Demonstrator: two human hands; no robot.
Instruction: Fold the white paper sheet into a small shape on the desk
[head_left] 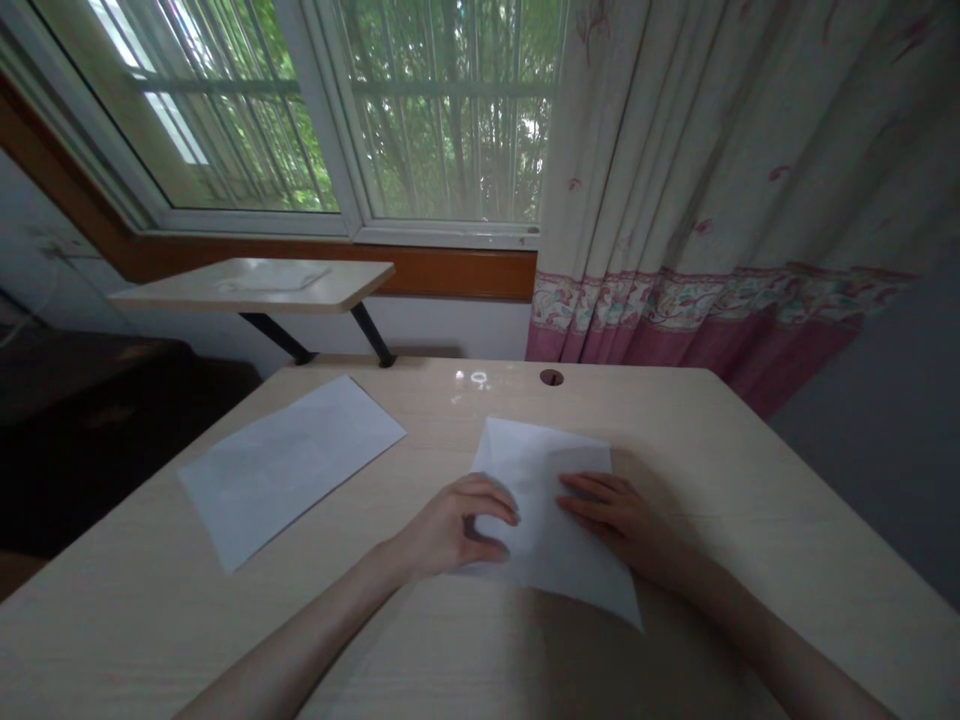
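Note:
A white sheet of paper (536,540) lies in front of me on the desk, with a fold or crease showing near its upper left corner. Its lower right corner lifts a little off the surface. My left hand (469,520) rests on the paper's left side, thumb and fingers apart in a curve. On the right side, my right hand (611,515) lies with its fingers stretched over the paper; its thumb is hidden. Neither hand visibly grips the sheet.
To the left lies a stack or sheet of white paper (300,460) on the pale wooden desk (750,500). A small raised shelf (330,285) on black supports stands at the back left. A round cable hole (552,377) sits near the back edge, before the curtain (675,200).

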